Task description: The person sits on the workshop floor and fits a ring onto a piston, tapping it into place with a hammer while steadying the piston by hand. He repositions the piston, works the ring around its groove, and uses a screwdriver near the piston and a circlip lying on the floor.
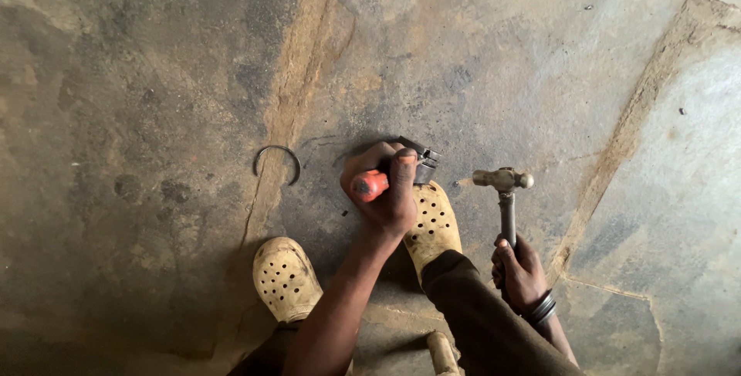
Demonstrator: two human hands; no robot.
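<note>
My left hand [387, 187] grips an orange-handled tool [370, 184], a screwdriver or chisel, held upright over a small dark metal part [424, 161] on the floor. The part lies just past the toe of my right yellow perforated clog [432, 225]. My right hand [520, 270] holds a metal ball-peen hammer [503, 184] by its shaft, head raised to the right of the tool, a little apart from it. Dark bangles ring my right wrist.
A dark open metal ring [276, 161] lies on the stained concrete floor [154, 113] to the left. My left clog [286, 278] is planted nearer me. Brown seams run across the floor at right.
</note>
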